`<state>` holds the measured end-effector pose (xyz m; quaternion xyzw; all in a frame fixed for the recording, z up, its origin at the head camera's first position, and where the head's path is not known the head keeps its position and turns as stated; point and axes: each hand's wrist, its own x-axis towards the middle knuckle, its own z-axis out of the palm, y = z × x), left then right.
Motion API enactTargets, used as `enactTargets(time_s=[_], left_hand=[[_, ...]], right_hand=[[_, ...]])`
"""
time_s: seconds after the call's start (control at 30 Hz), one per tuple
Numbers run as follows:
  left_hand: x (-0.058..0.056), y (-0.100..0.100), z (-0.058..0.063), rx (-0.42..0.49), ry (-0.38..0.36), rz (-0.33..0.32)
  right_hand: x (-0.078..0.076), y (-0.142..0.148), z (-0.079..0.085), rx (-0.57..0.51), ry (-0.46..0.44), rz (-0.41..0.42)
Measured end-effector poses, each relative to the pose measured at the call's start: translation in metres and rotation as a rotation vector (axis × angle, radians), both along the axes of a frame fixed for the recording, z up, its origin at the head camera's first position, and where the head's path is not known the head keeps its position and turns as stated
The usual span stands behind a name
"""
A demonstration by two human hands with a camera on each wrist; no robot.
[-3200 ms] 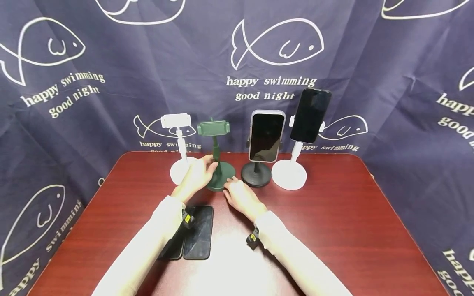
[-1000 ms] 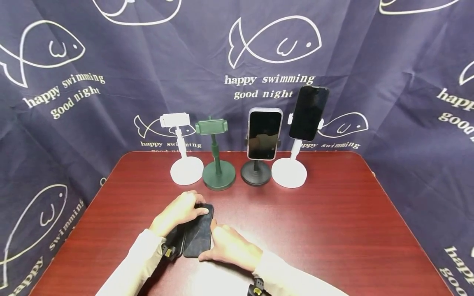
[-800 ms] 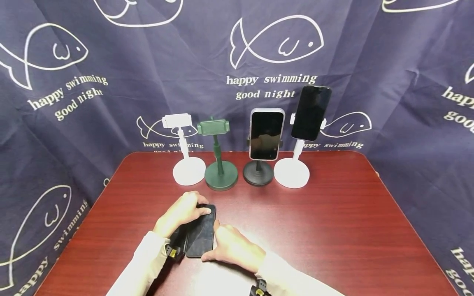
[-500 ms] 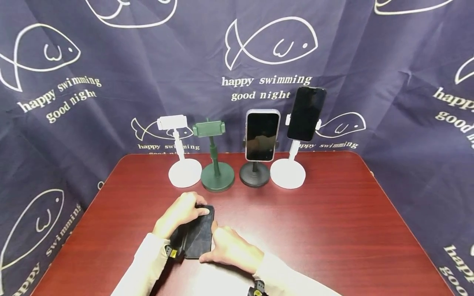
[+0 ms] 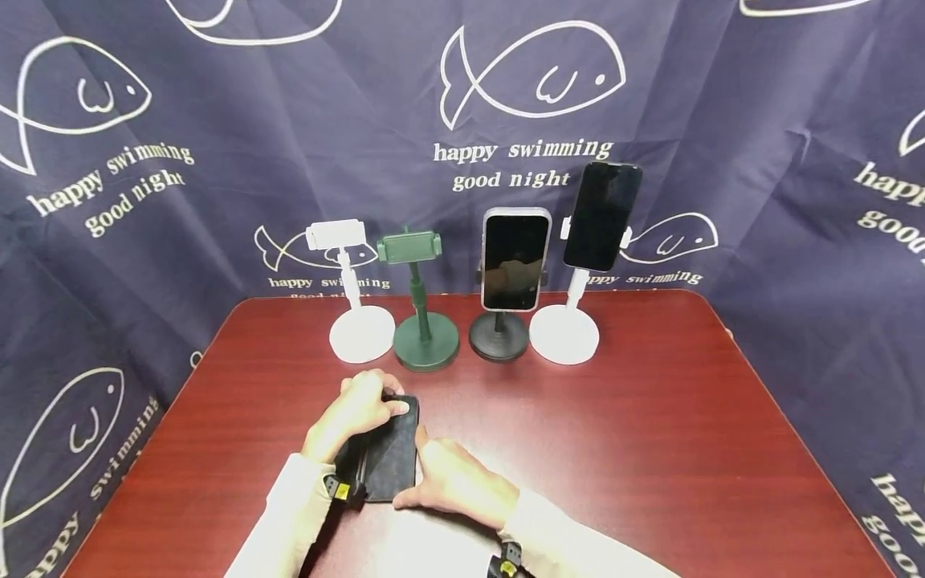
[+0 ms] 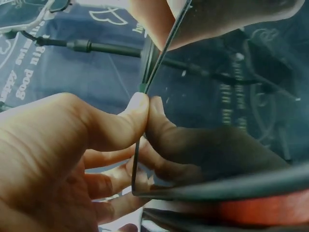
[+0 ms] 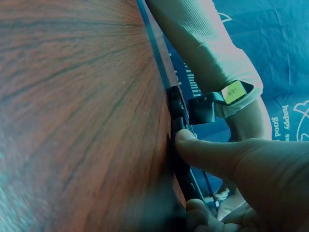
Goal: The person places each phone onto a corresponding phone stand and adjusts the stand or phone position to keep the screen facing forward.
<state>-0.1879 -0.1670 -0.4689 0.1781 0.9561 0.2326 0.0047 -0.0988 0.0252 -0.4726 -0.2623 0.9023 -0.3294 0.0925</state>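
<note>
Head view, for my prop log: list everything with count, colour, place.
White stands: two, white, row's ends
Green stand: one, green, second from left
Black stand: one, black, third
Mounted phones: two, dark, on black and right white stands
Table phones: two, dark, left of centre, left one mostly hidden
Table: one, reddish, beneath
Backdrop: one, bluish, behind
Wrist cameras: two, black, at cuffs
Sleeves: two, white, on arms
Left grip: one, bare, pinching right table phone
Right grip: one, bare, at its right edge
</note>
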Motion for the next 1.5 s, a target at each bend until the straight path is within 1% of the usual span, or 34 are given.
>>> enactTargets(time_s=[0.13,0.27,0.4,0.67,0.8,0.93,1.03,1.13,1.23,1.3,1.43,1.5], left_hand=[[-0.005,-0.001,0.01,0.065,0.012,-0.014],[-0.006,-0.004,0.018,0.136,-0.026,-0.016],[-0.005,-0.006,0.019,0.191,-0.052,-0.026],[-0.003,-0.009,0.016,0.265,-0.044,-0.03],[-0.002,-0.009,0.018,0.334,-0.061,-0.019],[-0.001,-0.009,0.02,0.424,-0.088,0.021],[0.0,-0.009,0.021,0.504,-0.127,0.039],[0.001,-0.008,0.023,0.563,-0.139,0.053],[0.001,-0.006,0.024,0.586,-0.116,0.065],[0.001,-0.005,0.025,0.585,-0.103,0.071],[0.003,-0.004,0.028,0.615,-0.112,0.079],[0.004,-0.004,0.029,0.648,-0.122,0.072]], right_hand=[[-0.005,0.003,0.004,-0.005,0.008,-0.009],[-0.007,0.005,0.005,-0.005,0.019,-0.011],[-0.006,0.006,0.005,-0.009,0.013,-0.017],[-0.007,0.004,0.005,-0.06,-0.098,-0.019],[-0.009,0.004,0.005,-0.101,-0.099,-0.024],[-0.012,0.003,0.004,-0.169,-0.105,-0.036],[-0.014,0.004,0.004,-0.261,-0.148,-0.024],[-0.017,0.004,0.006,-0.337,-0.172,-0.02],[-0.02,0.005,0.008,-0.39,-0.213,-0.026],[-0.021,0.006,0.009,-0.429,-0.26,-0.026],[-0.022,0.008,0.009,-0.501,-0.334,-0.029],[-0.023,0.009,0.01,-0.529,-0.336,-0.027]])
